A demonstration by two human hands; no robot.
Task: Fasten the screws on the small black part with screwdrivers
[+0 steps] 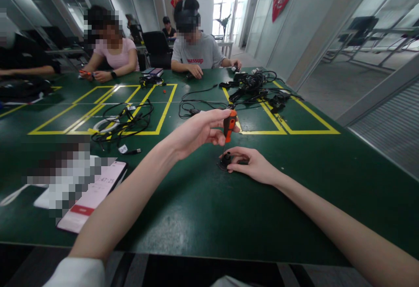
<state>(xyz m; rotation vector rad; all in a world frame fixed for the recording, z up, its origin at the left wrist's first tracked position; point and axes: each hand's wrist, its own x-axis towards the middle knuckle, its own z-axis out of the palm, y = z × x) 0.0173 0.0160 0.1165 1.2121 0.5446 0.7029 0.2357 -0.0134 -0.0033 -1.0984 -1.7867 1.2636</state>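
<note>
My left hand (209, 131) is closed around the orange and black handle of a screwdriver (230, 125), held upright. Its thin shaft points down at a small black round part (225, 161) with a short raised tube, lying on the green table. Whether the tip touches the part or sits in a screw is too small to tell. My right hand (250, 163) grips that black part from the right, with thumb and fingers at its rim.
A phone (94, 195) lies on the green table (183, 217) at left. Tangled black cables (127, 121) lie behind it, and a larger cable heap (252, 84) sits at back right. Yellow tape (160, 121) marks rectangles. Several people sit across the table, one holding an orange tool (85, 73).
</note>
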